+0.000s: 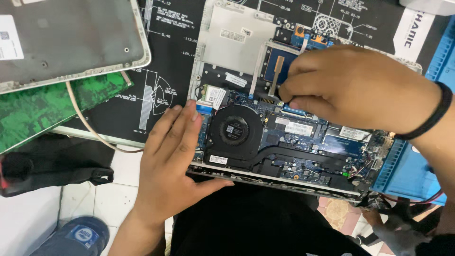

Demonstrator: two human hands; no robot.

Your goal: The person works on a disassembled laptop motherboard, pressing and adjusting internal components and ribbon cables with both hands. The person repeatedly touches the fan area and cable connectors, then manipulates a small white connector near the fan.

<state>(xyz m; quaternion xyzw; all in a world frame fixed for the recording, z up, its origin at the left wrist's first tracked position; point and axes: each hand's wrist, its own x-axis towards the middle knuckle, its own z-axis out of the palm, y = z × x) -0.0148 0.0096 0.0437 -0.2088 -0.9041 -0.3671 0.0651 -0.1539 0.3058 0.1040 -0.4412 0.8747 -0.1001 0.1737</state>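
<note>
An opened laptop (222, 42) lies bottom-up on a black printed mat (173, 52), its blue circuit board (313, 137) and round black fan (234, 130) exposed. My left hand (170, 161) rests flat on the laptop's left front corner, fingers spread beside the fan and thumb along the near edge. My right hand (350, 87), with a black band on the wrist, hovers over the board's middle. Its fingertips are pinched together at a small connector by a tan ribbon cable (277, 71). What they pinch is hidden.
The removed grey bottom cover (71, 38) lies at the top left over a green board (42, 109), with a thin beige cable (85, 123) curling out. A blue tray (412, 170) stands at the right. A black strap (52, 173) and a blue sandal (76, 237) lie on the white tiled floor.
</note>
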